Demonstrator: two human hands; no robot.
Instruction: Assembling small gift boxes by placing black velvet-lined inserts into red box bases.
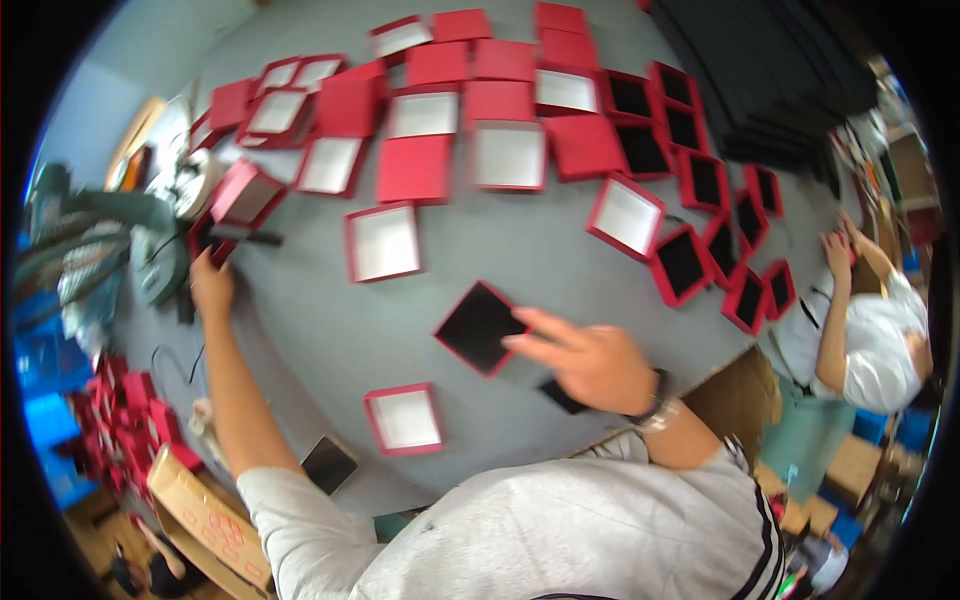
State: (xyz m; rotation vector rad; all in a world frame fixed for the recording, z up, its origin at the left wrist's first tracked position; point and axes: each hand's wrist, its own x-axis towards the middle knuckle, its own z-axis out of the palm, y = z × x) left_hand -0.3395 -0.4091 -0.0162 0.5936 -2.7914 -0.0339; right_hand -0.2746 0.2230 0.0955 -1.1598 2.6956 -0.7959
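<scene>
My left hand (pixel 212 288) reaches far left and closes on the edge of a red box (pixel 206 240) with a dark inside, beside a grey-green machine (pixel 155 262). Its fingers are partly hidden there. My right hand (pixel 598 362) is open, with two fingers stretched out over the right corner of a red box with a black insert (pixel 478 330). A flat black piece (pixel 562 396) lies partly under that hand. Closer to me, a red box with a white inside (pixel 405 418) sits on the grey table (pixel 300 330).
Red boxes and lids (pixel 415 168) crowd the far side, several black-lined ones (pixel 682 265) at the right. Black sheets (pixel 765 75) are stacked far right. A phone-like dark slab (pixel 328 464) lies near the front edge. A co-worker's hands (pixel 842 243) are at the right.
</scene>
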